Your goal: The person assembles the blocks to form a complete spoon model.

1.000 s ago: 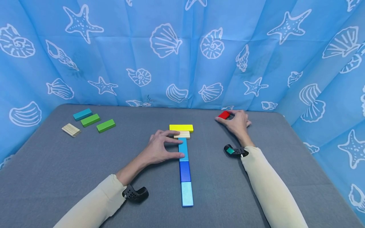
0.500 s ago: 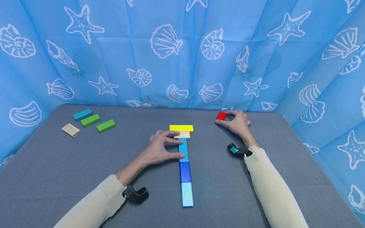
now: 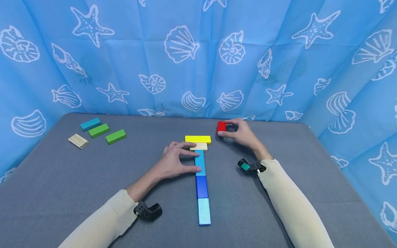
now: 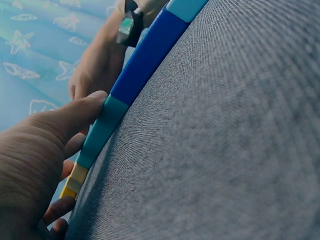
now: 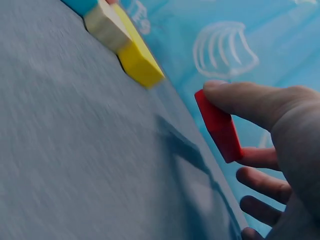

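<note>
My right hand [image 3: 243, 134] pinches a red block [image 3: 221, 127] by its ends between thumb and fingers. In the right wrist view the red block [image 5: 218, 126] is off the table, its shadow on the cloth. My left hand [image 3: 175, 160] rests on a column of blocks with fingers spread and fairly straight. Its thumb touches a light blue block [image 3: 200, 162], and a finger lies on a plain wooden block [image 3: 201, 146]. Beyond that block a yellow block [image 3: 197, 139] lies crosswise. Nearer are a dark blue block [image 3: 201, 186] and another light blue block [image 3: 204, 212].
At the back left lie a teal block [image 3: 91, 124], two green blocks [image 3: 99, 130] and a group of plain wooden pieces [image 3: 78, 141]. A blue curtain [image 3: 130, 62] with shell prints hangs behind the grey table [image 3: 93, 179].
My right hand has brought the red block leftward toward the yellow block, turning it so that its long side points away from me. The left hand and the column stay still.
</note>
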The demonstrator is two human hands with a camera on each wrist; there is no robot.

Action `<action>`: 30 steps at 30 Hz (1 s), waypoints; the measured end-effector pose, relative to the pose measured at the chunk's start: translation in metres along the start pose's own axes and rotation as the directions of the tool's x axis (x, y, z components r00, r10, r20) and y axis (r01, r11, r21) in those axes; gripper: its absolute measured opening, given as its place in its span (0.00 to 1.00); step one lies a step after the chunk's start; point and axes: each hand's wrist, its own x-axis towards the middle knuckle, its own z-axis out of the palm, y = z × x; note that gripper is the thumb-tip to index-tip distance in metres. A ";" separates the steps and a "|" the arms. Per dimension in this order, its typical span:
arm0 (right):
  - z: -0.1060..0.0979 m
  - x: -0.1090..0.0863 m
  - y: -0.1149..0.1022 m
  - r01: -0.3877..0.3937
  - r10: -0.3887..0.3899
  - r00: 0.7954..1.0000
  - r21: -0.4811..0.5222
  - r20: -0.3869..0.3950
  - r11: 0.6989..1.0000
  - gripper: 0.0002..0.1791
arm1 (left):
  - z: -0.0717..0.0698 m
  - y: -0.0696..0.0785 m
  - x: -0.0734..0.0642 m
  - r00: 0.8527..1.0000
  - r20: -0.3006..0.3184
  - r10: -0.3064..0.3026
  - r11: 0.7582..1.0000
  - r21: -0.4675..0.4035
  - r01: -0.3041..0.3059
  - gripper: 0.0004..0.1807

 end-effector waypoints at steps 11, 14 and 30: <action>0.011 0.017 -0.015 0.015 -0.010 0.983 -0.026 0.183 1.000 0.34 | 0.000 -0.001 0.001 1.000 -0.004 0.014 1.000 -0.004 -0.014 0.28; 0.015 0.024 -0.016 0.017 -0.011 0.975 -0.027 0.221 0.999 0.34 | 0.000 -0.001 0.002 1.000 -0.004 0.018 1.000 0.001 -0.018 0.27; 0.022 0.031 -0.016 -0.027 0.038 0.975 -0.052 0.220 0.998 0.35 | 0.000 -0.002 0.002 1.000 0.006 0.015 1.000 0.008 -0.015 0.28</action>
